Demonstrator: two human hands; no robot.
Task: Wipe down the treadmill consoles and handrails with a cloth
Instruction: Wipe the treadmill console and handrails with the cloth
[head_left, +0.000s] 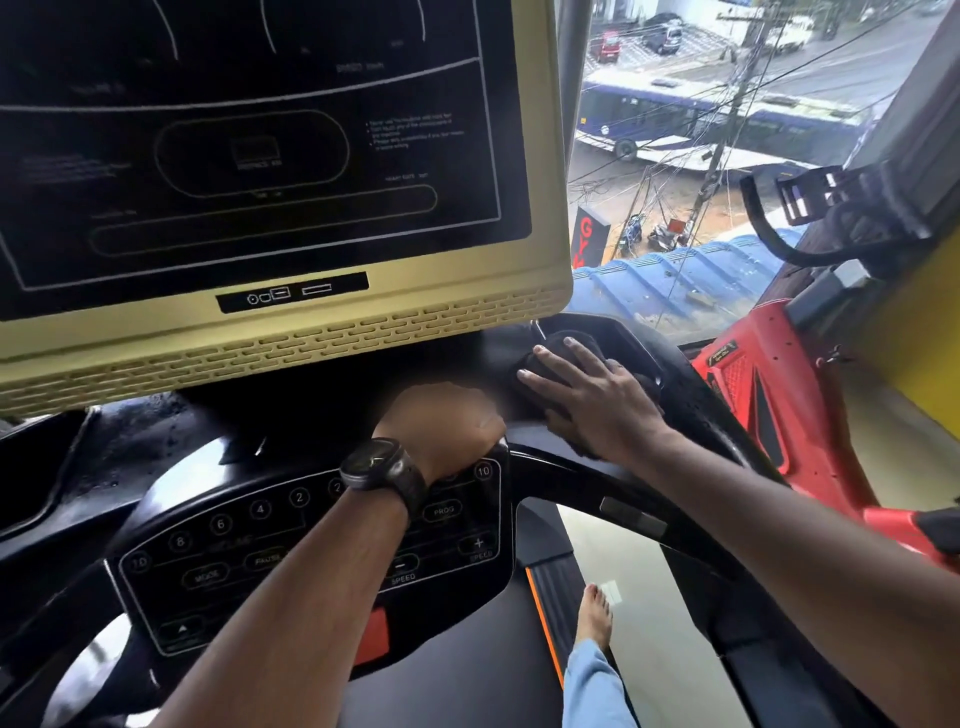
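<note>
Looking down past our arms, we find a bare foot and a pale blue trouser leg at the near right, on light floor just beside the treadmill's orange edge strip. That band of floor is the one open lane near us. It runs between the deck and the black right handrail, which curves in from the right and passes under our right forearm.

Left of the rail, the black keypad panel fills the middle, with a red button at its near edge, and our left forearm crosses it. Our left hand, with a dark watch on the wrist, sits clenched at the panel's far right corner. It is blurred, and we cannot tell whether it grips anything.

Just beyond and to the right, our right hand lies flat with its fingers straight and spread, pressing a dark cloth onto the console's black right-hand tray. Room is tight there, because the cloth sits just below the lower right corner of the yellowish display housing with its dark screen. A red machine stands near the tray on the right. Farthest off, below us, lie a blue roof and a bus on a street.
</note>
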